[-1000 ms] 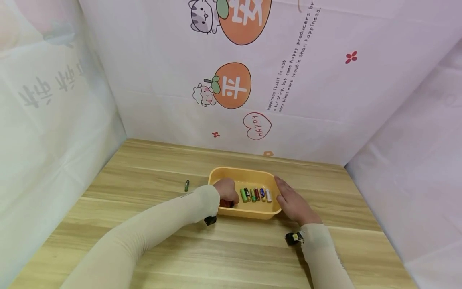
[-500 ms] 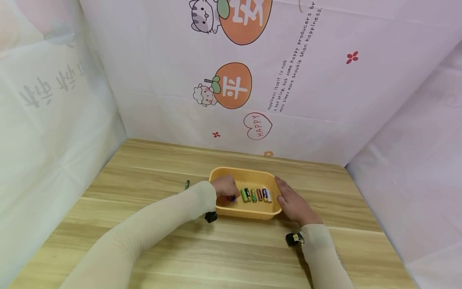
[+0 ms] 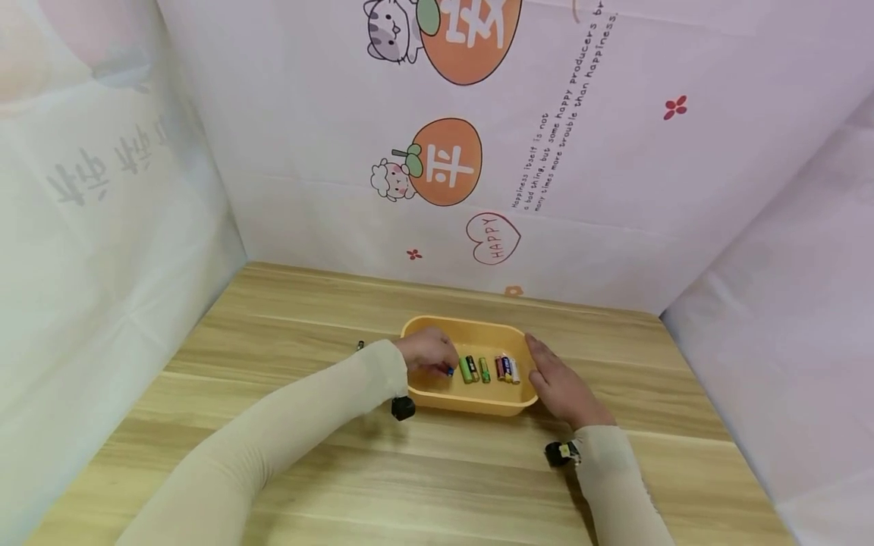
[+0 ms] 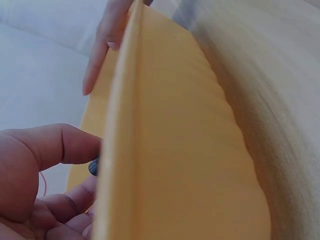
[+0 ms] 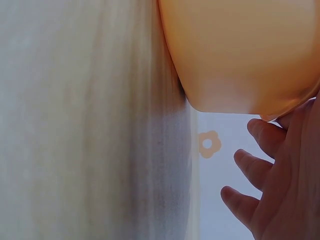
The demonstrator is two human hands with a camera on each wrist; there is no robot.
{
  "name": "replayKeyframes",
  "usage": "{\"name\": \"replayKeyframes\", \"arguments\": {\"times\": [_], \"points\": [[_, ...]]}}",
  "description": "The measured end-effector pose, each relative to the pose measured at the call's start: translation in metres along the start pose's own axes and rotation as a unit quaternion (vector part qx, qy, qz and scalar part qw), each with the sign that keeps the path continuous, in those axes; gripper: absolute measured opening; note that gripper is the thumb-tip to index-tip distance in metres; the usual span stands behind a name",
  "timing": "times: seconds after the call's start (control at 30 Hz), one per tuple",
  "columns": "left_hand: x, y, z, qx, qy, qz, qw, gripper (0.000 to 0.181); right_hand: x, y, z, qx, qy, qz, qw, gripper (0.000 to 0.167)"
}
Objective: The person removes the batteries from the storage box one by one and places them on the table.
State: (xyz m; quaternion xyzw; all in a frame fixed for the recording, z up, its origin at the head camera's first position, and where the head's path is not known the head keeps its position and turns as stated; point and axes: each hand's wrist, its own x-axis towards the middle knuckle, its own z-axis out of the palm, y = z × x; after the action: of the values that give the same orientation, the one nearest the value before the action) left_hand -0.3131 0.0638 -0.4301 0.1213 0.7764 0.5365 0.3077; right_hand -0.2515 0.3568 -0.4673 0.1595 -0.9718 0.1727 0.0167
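A yellow plastic bin (image 3: 478, 408) stands on the table, and my left hand (image 3: 430, 349) reaches inside its left end. Between thumb and fingers that hand pinches a battery (image 3: 450, 371) with a blue end; in the left wrist view a dark battery end (image 4: 93, 167) shows between thumb and finger. To its right several small batteries lie side by side on the bin's floor: a green pair with a black one (image 3: 470, 369), a green one (image 3: 485, 370), and a red, blue and white group (image 3: 507, 369). My right hand (image 3: 567, 387) rests against the bin's right end, fingers extended along the outside.
One more battery (image 3: 360, 345) lies on the wooden table (image 3: 437, 485) left of the bin, mostly hidden behind the left sleeve. White printed cloth (image 3: 307, 152) walls rise behind and on both sides.
The red and blue batteries have shifted right, now close beside the white one. My left hand has risen slightly, and the blue-ended battery shows more clearly in it. The right hand keeps its place.
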Motion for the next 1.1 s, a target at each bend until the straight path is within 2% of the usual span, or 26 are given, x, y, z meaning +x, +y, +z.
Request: {"name": "replayKeyframes", "arguments": {"times": [0.07,0.23,0.4,0.5,0.7,0.8,0.93,1.1], "points": [[-0.001,0.002,-0.002,-0.013,0.001,-0.002,0.9999,0.003,0.000,-0.002,-0.001,0.002,0.002,0.003,1.0000,0.060],[-0.006,0.005,-0.002,-0.044,0.000,-0.008,0.9990,0.020,-0.003,-0.004,0.001,0.012,-0.007,0.014,0.9998,0.061],[-0.008,0.005,-0.003,-0.067,-0.006,-0.003,0.9978,0.032,-0.004,-0.001,0.003,0.009,-0.004,0.006,0.9999,0.060],[-0.009,0.008,-0.006,-0.078,-0.006,0.002,0.9969,0.032,-0.002,0.003,0.004,0.002,0.001,0.001,1.0000,0.060],[-0.014,0.018,-0.017,-0.089,-0.002,0.006,0.9960,0.021,0.004,0.004,0.001,0.001,0.011,-0.017,0.9998,0.059],[-0.014,0.020,-0.022,-0.087,0.000,0.009,0.9962,0.026,0.006,0.003,-0.001,-0.001,0.014,-0.018,0.9997,0.059],[-0.014,0.019,-0.026,-0.085,0.008,0.007,0.9963,0.033,0.009,0.001,-0.002,0.003,0.014,-0.016,0.9998,0.059],[-0.018,0.014,-0.028,-0.087,0.009,-0.001,0.9962,0.029,0.006,0.003,0.001,-0.006,0.009,-0.022,0.9997,0.060]]}}
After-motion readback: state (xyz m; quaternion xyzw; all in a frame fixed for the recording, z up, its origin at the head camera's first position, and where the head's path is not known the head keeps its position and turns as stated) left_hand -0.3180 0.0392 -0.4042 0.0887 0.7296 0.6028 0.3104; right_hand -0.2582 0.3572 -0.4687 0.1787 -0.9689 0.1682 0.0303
